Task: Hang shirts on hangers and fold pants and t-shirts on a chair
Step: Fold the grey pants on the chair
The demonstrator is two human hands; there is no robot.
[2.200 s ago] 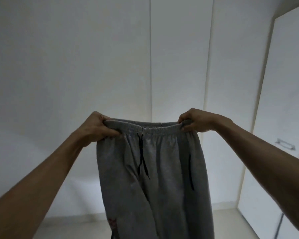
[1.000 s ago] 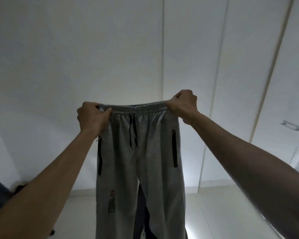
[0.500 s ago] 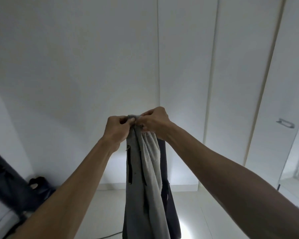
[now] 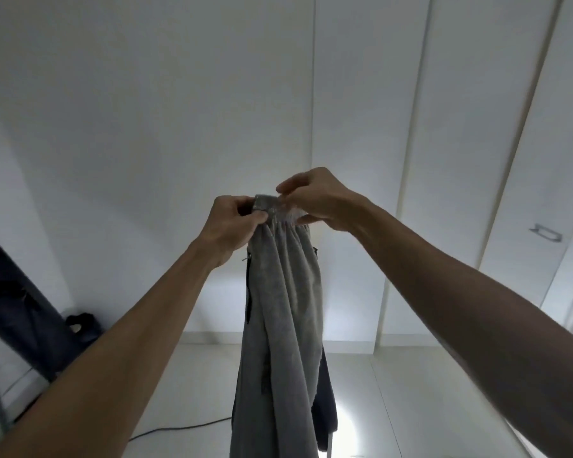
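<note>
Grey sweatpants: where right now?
Head view, centre: grey sweatpants hang in the air, waistband bunched between left hand and right hand, in front of the white wall.

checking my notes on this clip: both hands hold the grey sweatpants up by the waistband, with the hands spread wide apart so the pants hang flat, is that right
Not quite. The head view shows the left hand and right hand close together, not spread wide, so the grey sweatpants hang doubled lengthwise rather than flat. The rest stands: both hands hold them up by the waistband.
</note>
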